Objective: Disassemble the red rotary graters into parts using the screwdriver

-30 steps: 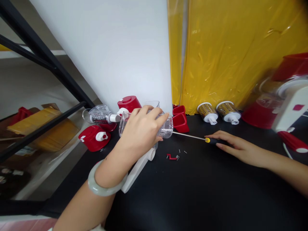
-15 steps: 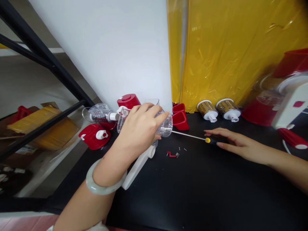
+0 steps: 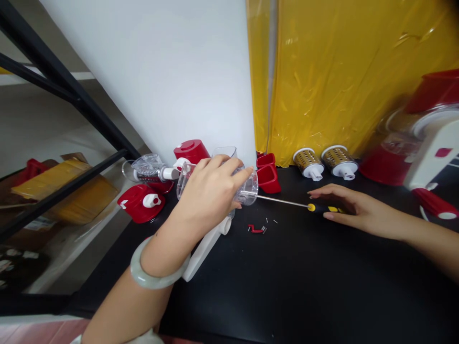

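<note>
The clear housing point(image 3: 248, 192) sat over the far part of the bench point(image 3: 304, 286), gripped by the left hand point(image 3: 212, 190), the screwdriver point(image 3: 283, 201) shaft at its right end; the right hand point(image 3: 353, 212) curved loosely, fingers parted, about the handle. Nearer lay screws point(image 3: 263, 229), the bench stretching wide to its near edge

Round the wrist of the left hand point(image 3: 215, 184), toward seven o'clock, is a thick, smooth, rounded bangle point(image 3: 150, 282) in pale milky grey-green, its surface glossy. A tiny dark mark shows on the wrist at the bangle's twelve o'clock. Pale cloth point(image 3: 145, 338), mostly cropped, edges the view at seven o'clock. The right hand point(image 3: 351, 210), near four o'clock, is bare.
</note>
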Demonstrator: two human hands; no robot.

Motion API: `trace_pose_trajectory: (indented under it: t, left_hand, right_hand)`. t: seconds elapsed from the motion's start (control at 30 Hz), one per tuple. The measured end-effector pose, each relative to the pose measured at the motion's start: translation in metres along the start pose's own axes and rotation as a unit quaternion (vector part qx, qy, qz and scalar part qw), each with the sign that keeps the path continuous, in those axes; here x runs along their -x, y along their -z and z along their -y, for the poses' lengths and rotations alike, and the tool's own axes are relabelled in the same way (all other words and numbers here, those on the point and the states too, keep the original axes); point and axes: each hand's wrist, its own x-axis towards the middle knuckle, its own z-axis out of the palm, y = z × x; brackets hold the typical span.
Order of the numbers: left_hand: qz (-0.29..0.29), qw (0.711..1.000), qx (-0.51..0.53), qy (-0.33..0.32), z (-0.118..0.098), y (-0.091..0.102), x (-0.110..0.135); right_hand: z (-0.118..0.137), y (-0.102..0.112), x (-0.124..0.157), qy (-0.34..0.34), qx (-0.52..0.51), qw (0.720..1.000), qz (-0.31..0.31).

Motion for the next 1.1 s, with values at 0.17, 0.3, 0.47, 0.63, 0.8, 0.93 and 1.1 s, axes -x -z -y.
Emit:
trace_pose_trajectory:
  t: [0.17, 0.3, 0.47, 0.63, 0.8, 0.93, 1.1]
  left_hand:
    - [0.010, 1.000, 0.006, 0.002, -0.003, -0.002, -0.001]
    - [0.014, 1.000, 0.020, 0.010, -0.006, 0.000, -0.002]
    - [0.034, 0.998, 0.043, 0.030, -0.012, 0.007, -0.001]
    - [0.069, 0.992, 0.097, 0.052, -0.021, 0.017, 0.009]
    - [0.100, 0.985, 0.131, 0.055, -0.043, 0.030, 0.028]
    - [0.102, 0.983, 0.148, 0.048, -0.060, 0.028, 0.039]
    - [0.077, 0.977, 0.186, 0.075, -0.070, 0.018, 0.045]
  right_hand:
    - [-0.001, 0.004, -0.002, 0.027, 0.029, 0.999, 0.031]
    - [-0.004, 0.002, -0.004, 0.027, 0.028, 0.999, 0.010]
    - [0.000, 0.018, -0.002, 0.035, 0.053, 0.998, -0.011]
    - [0.021, 0.047, 0.005, 0.028, 0.092, 0.994, 0.043]
    - [0.033, 0.056, 0.025, 0.027, 0.097, 0.992, 0.069]
    - [0.027, 0.044, 0.045, 0.017, 0.086, 0.993, 0.082]
    - [0.021, 0.033, 0.058, 0.031, 0.096, 0.994, 0.050]
